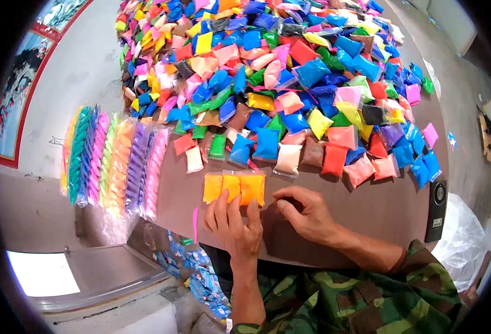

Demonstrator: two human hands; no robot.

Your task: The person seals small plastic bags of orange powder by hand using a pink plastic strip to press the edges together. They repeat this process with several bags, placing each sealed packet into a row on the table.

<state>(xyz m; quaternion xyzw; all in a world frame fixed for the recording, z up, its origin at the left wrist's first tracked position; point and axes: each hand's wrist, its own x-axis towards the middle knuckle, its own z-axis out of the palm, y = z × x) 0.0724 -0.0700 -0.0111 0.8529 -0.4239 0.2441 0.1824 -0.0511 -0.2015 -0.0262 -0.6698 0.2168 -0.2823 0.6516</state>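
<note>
Three small yellow-orange packets (230, 186) in clear wrapping lie side by side in a row near the front of the brown table. My left hand (233, 225) rests its spread fingertips on their lower edges and is open. To the right of the row, my right hand (307, 214) hovers over or rests on the table, its fingers curled in and the thumb close to the index finger. I see nothing between them. Just beyond the row lie a blue packet (266, 143) and a cream packet (287, 159).
A large heap of coloured packets (245, 72) covers the table's far part. Wrapped twisted coloured sticks (114, 167) hang at the left edge. A pink strip (195, 224) lies left of my left hand. A black device (437, 210) sits at the right edge, beside a clear plastic bag (461, 234).
</note>
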